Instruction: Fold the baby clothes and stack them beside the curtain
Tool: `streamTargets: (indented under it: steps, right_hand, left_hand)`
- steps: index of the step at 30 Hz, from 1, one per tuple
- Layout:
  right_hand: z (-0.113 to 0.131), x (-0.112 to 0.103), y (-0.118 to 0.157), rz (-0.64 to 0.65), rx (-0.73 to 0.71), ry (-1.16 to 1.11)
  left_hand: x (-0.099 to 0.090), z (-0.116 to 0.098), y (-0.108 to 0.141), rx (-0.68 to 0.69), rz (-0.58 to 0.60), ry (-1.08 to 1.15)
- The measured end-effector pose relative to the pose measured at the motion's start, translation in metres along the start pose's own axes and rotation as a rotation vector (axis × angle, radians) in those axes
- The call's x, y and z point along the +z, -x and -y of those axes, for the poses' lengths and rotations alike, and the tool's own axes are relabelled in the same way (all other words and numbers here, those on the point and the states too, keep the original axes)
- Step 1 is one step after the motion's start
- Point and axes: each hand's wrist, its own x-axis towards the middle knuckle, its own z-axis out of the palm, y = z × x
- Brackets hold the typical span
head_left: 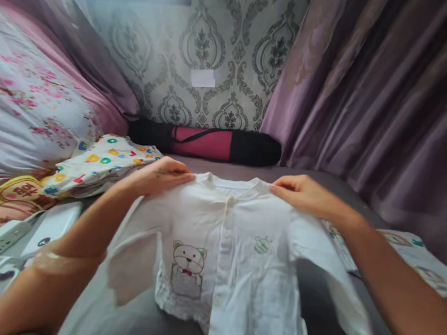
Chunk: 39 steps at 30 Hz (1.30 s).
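A small white buttoned shirt [238, 262] hangs spread between my two hands, its front facing me. It has a bear drawing on the left side and a small green print on the right. My left hand [166, 175] pinches the left shoulder beside the collar, fingers closed. The opposite shoulder is pinched by my right hand [299, 192], also closed. Both sleeves dangle, and the lower hem is partly folded or out of view at the bottom edge.
Folded patterned cloth [107, 160], a white power strip [1, 242] and a white box [56, 228] lie left. Behind is a black and pink roll bag [205, 144] against the wall. Printed cloth [422, 260] lies right, near purple curtains [356, 85].
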Motion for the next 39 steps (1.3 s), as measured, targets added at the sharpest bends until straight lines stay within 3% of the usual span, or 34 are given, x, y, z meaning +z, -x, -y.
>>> streamTargets:
  steps: [2, 5, 8, 11, 20, 27, 33, 39]
  right_hand:
    - [-0.036, 0.031, -0.016, 0.027, 0.051, 0.121]
    - [-0.074, 0.079, -0.030, 0.004, 0.093, 0.335]
    - [-0.093, 0.112, -0.034, 0.045, 0.165, 0.568]
    - [-0.100, 0.124, -0.037, 0.132, 0.182, 0.693]
    - [-0.114, 0.119, -0.089, 0.279, 0.220, 0.764]
    - [-0.125, 0.114, -0.123, 0.211, 0.250, 0.731]
    - [-0.139, 0.121, -0.135, 0.172, 0.280, 0.605]
    - [-0.142, 0.128, -0.152, 0.154, 0.230, 0.468]
  left_hand:
    - [0.029, 0.029, -0.016, -0.055, 0.144, -0.110]
    - [0.077, 0.076, -0.030, -0.095, 0.190, -0.311]
    - [0.116, 0.115, -0.035, -0.144, 0.198, -0.524]
    - [0.135, 0.139, -0.037, -0.145, 0.227, -0.623]
    - [0.128, 0.159, -0.072, -0.146, 0.215, -0.680]
    - [0.115, 0.162, -0.112, -0.204, 0.183, -0.701]
    - [0.126, 0.165, -0.119, -0.272, 0.218, -0.624]
    - [0.141, 0.169, -0.131, -0.203, 0.155, -0.528]
